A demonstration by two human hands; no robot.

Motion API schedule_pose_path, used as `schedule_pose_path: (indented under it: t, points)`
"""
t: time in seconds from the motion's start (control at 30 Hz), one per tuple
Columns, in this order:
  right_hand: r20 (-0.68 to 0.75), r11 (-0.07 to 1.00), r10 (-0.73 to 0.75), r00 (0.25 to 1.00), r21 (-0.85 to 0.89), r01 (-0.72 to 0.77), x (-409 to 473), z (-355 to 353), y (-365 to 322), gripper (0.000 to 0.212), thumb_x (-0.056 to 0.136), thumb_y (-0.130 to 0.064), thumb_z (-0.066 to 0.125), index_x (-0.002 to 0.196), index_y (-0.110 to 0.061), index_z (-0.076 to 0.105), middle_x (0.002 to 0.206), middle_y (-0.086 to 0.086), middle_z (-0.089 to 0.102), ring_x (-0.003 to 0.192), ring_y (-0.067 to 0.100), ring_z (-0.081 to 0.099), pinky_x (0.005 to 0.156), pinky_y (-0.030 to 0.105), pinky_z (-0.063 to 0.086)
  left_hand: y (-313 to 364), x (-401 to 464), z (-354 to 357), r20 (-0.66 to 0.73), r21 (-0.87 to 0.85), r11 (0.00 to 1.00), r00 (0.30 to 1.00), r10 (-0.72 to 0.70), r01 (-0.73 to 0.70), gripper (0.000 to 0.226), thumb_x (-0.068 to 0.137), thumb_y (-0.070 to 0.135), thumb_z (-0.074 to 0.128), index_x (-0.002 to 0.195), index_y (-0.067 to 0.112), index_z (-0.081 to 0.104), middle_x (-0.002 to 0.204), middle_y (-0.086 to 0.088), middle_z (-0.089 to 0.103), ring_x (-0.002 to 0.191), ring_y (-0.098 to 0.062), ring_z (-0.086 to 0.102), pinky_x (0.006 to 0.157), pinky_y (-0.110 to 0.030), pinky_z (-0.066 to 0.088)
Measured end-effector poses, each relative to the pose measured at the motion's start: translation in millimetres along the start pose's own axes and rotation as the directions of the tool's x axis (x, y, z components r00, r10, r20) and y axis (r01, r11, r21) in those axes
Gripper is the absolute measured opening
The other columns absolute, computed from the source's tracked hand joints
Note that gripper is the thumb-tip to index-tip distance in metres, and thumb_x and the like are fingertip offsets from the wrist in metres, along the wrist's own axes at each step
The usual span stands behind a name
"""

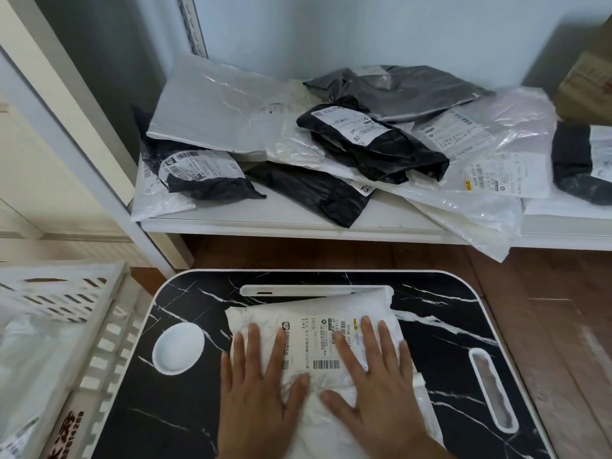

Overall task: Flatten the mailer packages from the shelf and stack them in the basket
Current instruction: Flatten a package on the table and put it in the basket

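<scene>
Fingers [371,339] of both hands are straight and spread, gripping nothing, palms flat on the white mailer [311,329]. Mailer lies label-up on the black marble-pattern bench [440,326], mid-bench, just this side of the bench's long slot [311,289]. Left hand [255,382] covers mailer's left half, right hand [374,382] the right half, thumbs nearly meeting over the crumpled near end.

Step in hand looks like pressing air out. To do it well: sweep from mailer centre outward toward its far edge, keep palms flat, don't bunch the film under the thumbs.

Basket [82,342] sits left of the mailer, just off the bench edge, white plastic already inside. Shelf [298,223] beyond the mailer holds a heap of black, grey and clear mailers [367,144], not yet flattened.
</scene>
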State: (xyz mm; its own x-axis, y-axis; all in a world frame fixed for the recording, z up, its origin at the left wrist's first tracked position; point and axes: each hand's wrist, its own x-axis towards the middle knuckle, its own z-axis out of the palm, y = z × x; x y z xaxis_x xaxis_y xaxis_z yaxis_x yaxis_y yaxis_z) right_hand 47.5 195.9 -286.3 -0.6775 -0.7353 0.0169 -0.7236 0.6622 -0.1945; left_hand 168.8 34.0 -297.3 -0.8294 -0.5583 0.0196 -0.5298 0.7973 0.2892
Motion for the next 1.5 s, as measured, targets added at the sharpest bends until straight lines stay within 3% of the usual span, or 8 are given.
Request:
schedule_pose_path:
  t: [0.37, 0.63, 0.83, 0.97, 1.1, 1.23, 1.33, 1.5]
  points:
    - [0.02, 0.998, 0.036, 0.999, -0.049, -0.035, -0.2, 1.0, -3.0, 0.075, 0.086, -0.08, 0.027, 0.149, -0.041, 0.025, 0.159, 0.009, 0.02, 0.145, 0.036, 0.017, 0.106, 0.059, 0.015, 2.5, -1.2, -2.2, 0.028, 0.066, 0.997, 0.998, -0.049, 0.047, 0.067, 0.091, 0.07, 0.02, 0.15, 0.038, 0.019, 0.158, -0.009, 0.02, 0.146, -0.032, 0.015, 0.115, -0.047, 0.006]
    - [0.045, 0.993, 0.064, 0.997, -0.098, -0.059, 2.5, 4.8, -4.1, 0.068, 0.086, -0.078, 0.028, 0.143, -0.042, 0.039, 0.155, 0.01, 0.031, 0.142, 0.037, 0.024, 0.106, 0.059, 0.017, 3.6, 0.6, -1.5, 0.045, 0.117, 0.992, 0.997, -0.056, 0.05, 0.065, 0.09, 0.067, 0.025, 0.145, 0.034, 0.036, 0.155, -0.013, 0.028, 0.143, -0.035, 0.021, 0.113, -0.05, 0.011]
    - [0.035, 0.993, 0.058, 0.998, -0.109, -0.054, 1.8, 6.2, -3.9, 0.068, 0.086, -0.078, 0.029, 0.143, -0.041, 0.039, 0.154, 0.01, 0.033, 0.143, 0.037, 0.021, 0.104, 0.061, 0.017, 6.1, 0.7, -3.5, 0.013, 0.17, 0.985, 1.0, -0.015, 0.013, 0.064, 0.088, 0.062, 0.032, 0.139, 0.026, 0.049, 0.152, -0.017, 0.033, 0.144, -0.037, 0.02, 0.114, -0.055, 0.012]
    - [-0.036, 0.994, 0.039, 0.999, -0.102, -0.042, 9.4, -5.6, -5.4, 0.066, 0.092, -0.071, 0.024, 0.145, -0.034, 0.037, 0.155, 0.009, 0.03, 0.145, 0.036, 0.018, 0.107, 0.065, 0.012, 5.5, 9.3, -13.7, -0.042, 0.197, 0.976, 0.994, 0.098, -0.088, 0.063, 0.092, 0.055, 0.037, 0.147, 0.024, 0.037, 0.158, -0.013, 0.019, 0.147, -0.033, 0.011, 0.118, -0.051, 0.003]
    - [-0.052, 0.996, 0.032, 0.998, -0.077, -0.036, 36.1, -11.6, -8.5, 0.056, 0.099, -0.061, 0.017, 0.147, -0.035, 0.03, 0.155, 0.009, 0.031, 0.146, 0.033, 0.013, 0.108, 0.057, 0.013, 4.0, 26.4, -15.9, -0.041, 0.201, 0.968, 0.986, 0.163, -0.152, 0.055, 0.098, 0.051, 0.027, 0.15, 0.034, 0.023, 0.159, -0.009, 0.016, 0.146, -0.036, 0.011, 0.113, -0.053, 0.009]
    - [0.002, 0.992, 0.018, 1.0, -0.123, -0.018, 47.0, 5.9, -6.3, 0.058, 0.094, -0.069, 0.024, 0.146, -0.043, 0.03, 0.155, 0.008, 0.031, 0.144, 0.038, 0.016, 0.103, 0.058, 0.014, 3.9, 32.4, -5.6, 0.009, 0.207, 0.972, 0.994, 0.11, -0.109, 0.052, 0.099, 0.055, 0.019, 0.148, 0.04, 0.023, 0.158, -0.005, 0.022, 0.144, -0.037, 0.015, 0.108, -0.056, 0.014]
    - [-0.006, 0.989, 0.015, 1.0, -0.15, -0.016, 47.8, 11.5, -5.3, 0.06, 0.092, -0.072, 0.027, 0.144, -0.044, 0.032, 0.155, 0.008, 0.031, 0.141, 0.041, 0.026, 0.102, 0.061, 0.016, 2.7, 34.9, 0.9, 0.028, 0.234, 0.968, 0.996, 0.087, -0.091, 0.053, 0.098, 0.058, 0.021, 0.147, 0.04, 0.028, 0.158, -0.003, 0.022, 0.144, -0.037, 0.019, 0.109, -0.057, 0.014]
    - [-0.015, 0.988, -0.001, 1.0, -0.157, -0.001, 49.8, 13.4, -5.5, 0.06, 0.092, -0.071, 0.029, 0.144, -0.043, 0.036, 0.155, 0.01, 0.029, 0.141, 0.041, 0.026, 0.1, 0.063, 0.019, 3.3, 37.8, 2.9, 0.04, 0.234, 0.969, 0.996, 0.075, -0.082, 0.056, 0.095, 0.061, 0.024, 0.146, 0.039, 0.032, 0.157, -0.003, 0.025, 0.142, -0.037, 0.023, 0.108, -0.054, 0.015]
